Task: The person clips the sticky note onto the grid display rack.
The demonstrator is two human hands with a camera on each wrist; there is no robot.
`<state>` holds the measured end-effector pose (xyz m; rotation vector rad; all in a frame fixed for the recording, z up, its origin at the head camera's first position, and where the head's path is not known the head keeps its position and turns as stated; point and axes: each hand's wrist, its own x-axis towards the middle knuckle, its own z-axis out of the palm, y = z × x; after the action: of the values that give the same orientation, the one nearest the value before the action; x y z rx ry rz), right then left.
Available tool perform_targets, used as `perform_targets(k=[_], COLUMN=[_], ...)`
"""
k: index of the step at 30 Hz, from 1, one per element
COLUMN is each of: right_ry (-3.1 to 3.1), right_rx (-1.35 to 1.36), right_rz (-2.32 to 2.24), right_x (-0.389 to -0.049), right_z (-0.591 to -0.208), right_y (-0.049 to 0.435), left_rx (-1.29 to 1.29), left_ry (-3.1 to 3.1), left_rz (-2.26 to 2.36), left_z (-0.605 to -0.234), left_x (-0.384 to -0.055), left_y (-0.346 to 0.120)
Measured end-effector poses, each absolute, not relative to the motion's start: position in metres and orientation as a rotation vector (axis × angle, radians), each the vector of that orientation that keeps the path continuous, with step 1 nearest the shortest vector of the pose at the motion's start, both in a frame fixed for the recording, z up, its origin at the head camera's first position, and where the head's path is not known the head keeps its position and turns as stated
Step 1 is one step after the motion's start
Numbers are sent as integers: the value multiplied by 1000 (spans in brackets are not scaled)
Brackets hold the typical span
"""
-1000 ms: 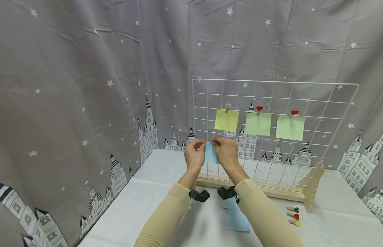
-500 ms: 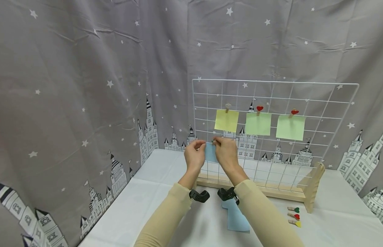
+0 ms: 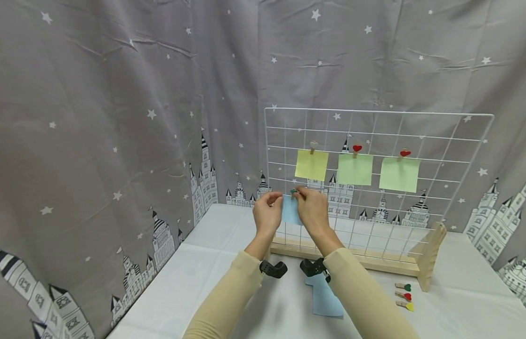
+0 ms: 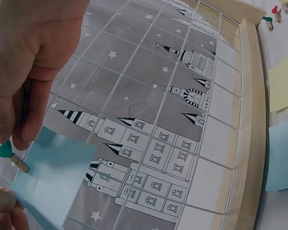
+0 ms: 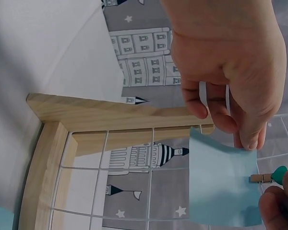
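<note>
In the head view, my left hand pinches the upper left corner of a light blue paper square, low on the left of a white wire grid. A small wooden clothespin with a green heart sits on the paper's top edge in the right wrist view. Fingertips of my right hand are at the edge of that heart, thumb and finger close together. Close up in the left wrist view, the clothespin's wooden end lies flat over the blue paper. The fingers behind the grid are partly hidden.
A yellow paper and two green papers hang higher on the grid from heart clothespins. More blue paper lies below my right forearm. Clothespins with green, red and yellow hearts lie at right, near the grid's wooden base.
My right fingertips have shifted slightly right, so the green heart on the clothespin now shows. The left hand has stayed in place on the blue paper.
</note>
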<state>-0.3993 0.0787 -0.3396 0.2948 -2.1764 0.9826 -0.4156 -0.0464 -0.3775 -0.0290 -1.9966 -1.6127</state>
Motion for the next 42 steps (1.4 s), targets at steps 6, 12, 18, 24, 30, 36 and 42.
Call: perform_targets(k=[6,12,18,24,30,36,42], right_ry=[-2187,-2204,-2212,-2198,-2155,-2151,-2141], right_rx=[279,272,258,278,265,267,284], right_rz=[997,1022,1046,1087,1111,1147,1163], right_x=[-397,-396,-395,-394,-390,-385,-382], right_z=[-340,-339,-339,-341,-340,-342,-343], right_y=[80,82,83,85,91,96,99], left_rx=[-45,-45,-57,-59,-62,-46,-30], left_ry=[-2000,-2028,-2014,-2021,-2036,-2038,-2041], left_rz=[-1619,-1602,-1620,-1629,-1606,-1609,-1602], left_z=[-380,-380,-384,-391,-394,-397,-397], left_x=[-414,-411,-410,-409,-405,-403,-401], left_y=[-49,-52,-57,-61,-62,-62,-61])
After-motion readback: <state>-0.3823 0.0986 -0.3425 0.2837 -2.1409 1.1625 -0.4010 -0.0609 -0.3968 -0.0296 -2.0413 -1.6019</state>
